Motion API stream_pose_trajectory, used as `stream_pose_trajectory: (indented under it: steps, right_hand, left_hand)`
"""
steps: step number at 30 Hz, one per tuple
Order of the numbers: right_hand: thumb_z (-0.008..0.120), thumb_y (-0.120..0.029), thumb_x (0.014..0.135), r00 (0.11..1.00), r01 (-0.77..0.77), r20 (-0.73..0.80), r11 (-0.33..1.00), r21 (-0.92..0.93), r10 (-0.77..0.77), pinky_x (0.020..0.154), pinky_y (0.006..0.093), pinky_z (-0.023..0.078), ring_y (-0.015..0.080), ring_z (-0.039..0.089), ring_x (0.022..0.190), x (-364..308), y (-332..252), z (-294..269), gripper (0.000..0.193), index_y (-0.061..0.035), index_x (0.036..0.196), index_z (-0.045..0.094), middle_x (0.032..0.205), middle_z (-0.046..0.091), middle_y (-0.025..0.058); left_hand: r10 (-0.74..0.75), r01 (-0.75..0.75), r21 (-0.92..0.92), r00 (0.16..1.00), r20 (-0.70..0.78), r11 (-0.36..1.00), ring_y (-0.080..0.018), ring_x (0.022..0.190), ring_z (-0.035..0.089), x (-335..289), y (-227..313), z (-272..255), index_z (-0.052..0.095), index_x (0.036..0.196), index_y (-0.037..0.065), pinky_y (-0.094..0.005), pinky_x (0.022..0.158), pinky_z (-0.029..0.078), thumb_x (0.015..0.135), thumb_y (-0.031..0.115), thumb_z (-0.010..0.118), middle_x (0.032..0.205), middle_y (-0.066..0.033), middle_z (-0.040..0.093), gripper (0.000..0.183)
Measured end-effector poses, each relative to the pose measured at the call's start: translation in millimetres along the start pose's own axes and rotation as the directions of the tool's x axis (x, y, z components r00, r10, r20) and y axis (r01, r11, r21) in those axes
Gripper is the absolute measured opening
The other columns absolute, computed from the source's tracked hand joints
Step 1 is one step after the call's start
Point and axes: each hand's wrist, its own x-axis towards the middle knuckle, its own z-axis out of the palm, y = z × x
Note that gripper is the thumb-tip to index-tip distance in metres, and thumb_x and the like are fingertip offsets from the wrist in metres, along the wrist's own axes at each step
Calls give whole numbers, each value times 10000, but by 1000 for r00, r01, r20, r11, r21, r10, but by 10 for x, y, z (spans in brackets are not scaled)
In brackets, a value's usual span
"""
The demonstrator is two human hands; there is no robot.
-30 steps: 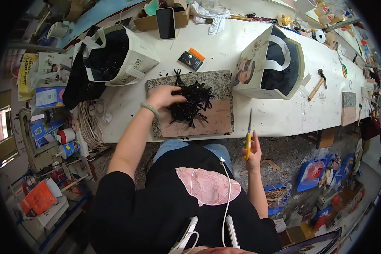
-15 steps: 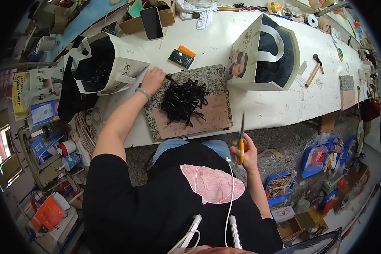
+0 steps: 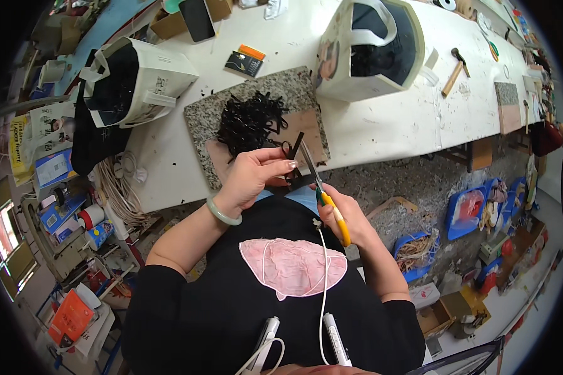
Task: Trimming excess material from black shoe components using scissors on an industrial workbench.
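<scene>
My left hand (image 3: 251, 179), a pale bangle on its wrist, pinches a thin black looped strap (image 3: 297, 145) between thumb and fingers in front of my body. In my right hand (image 3: 350, 219) are scissors (image 3: 333, 212) with yellow and green handles. Their blades point up and away, close beside the strap; whether they touch it I cannot tell. Just beyond my hands, a tangled pile of similar black straps (image 3: 249, 122) lies on a speckled stone slab (image 3: 203, 125), partly covered by a brown sheet (image 3: 308, 125). My left fingers hide part of the held strap.
White paper bags with dark contents stand at left (image 3: 162, 75) and right (image 3: 331, 72) of the slab. Beyond it lie a small dark and orange packet (image 3: 245, 62) and a phone (image 3: 197, 20). A hammer (image 3: 456, 72) rests farther right; blue bins (image 3: 466, 212) are on the floor.
My left hand has come back from the pile's far left edge toward my body, now holding a strap. My right hand has brought the scissors left beside it. The whole view has shifted slightly.
</scene>
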Motion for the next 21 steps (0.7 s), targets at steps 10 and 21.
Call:
stream_pose_trajectory:
  steps: [10, 21]
  right_hand:
    - [546, -346, 907, 996, -15, -87, 1000, 28, 17, 562, 348, 443, 286, 553, 573, -525, 198, -67, 440, -26, 1209, 553, 732, 611, 109]
    - [545, -360, 913, 970, 23, -242, 992, 123, 7, 541, 335, 428, 256, 533, 535, -826, 356, -84, 431, -27, 1184, 570, 679, 589, 92]
  left_hand:
    - [-106, 85, 160, 986, 125, 983, -113, 731, 640, -33, -196, 412, 669, 1060, -29, -208, 640, 528, 837, 59, 692, 914, -82, 706, 240]
    - [-175, 142, 179, 967, 184, 974, -98, 733, 631, -18, -278, 774, 676, 1061, -25, -202, 622, 527, 845, 74, 686, 923, -82, 709, 238]
